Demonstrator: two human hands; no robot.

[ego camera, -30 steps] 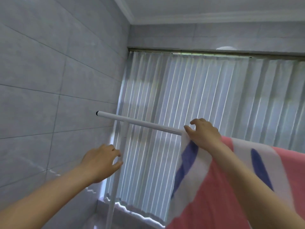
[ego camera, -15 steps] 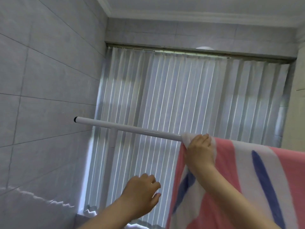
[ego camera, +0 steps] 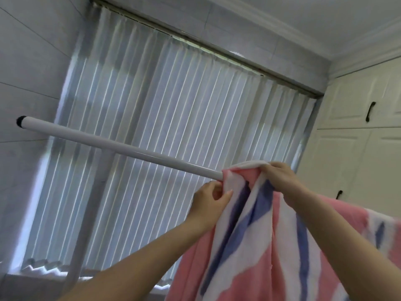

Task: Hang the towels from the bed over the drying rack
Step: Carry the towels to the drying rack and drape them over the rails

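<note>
A wide window curtain is hanging in folds across the far wall, with pale cupboard doors standing to its right. In front of it the white bar of the drying rack is running from a black end cap at the left down toward the right, where it is disappearing under a towel. The towel, pink with white and blue stripes, is draping over the bar and hanging toward the camera, bunched at its left edge rather than lying flat.

The right hand is gripping the bunched top edge of the towel right at the bar, fingers curled into the cloth. The left hand is pinching the towel's left hanging edge just below the bar, thumb and fingers closing on the fabric.

The step in hand looks like spreading the towel along the rack. The next move probably calls for drawing the gathered edge leftward along the bare bar while the other hand is keeping the cloth from sliding off, so the folds open out evenly.
</note>
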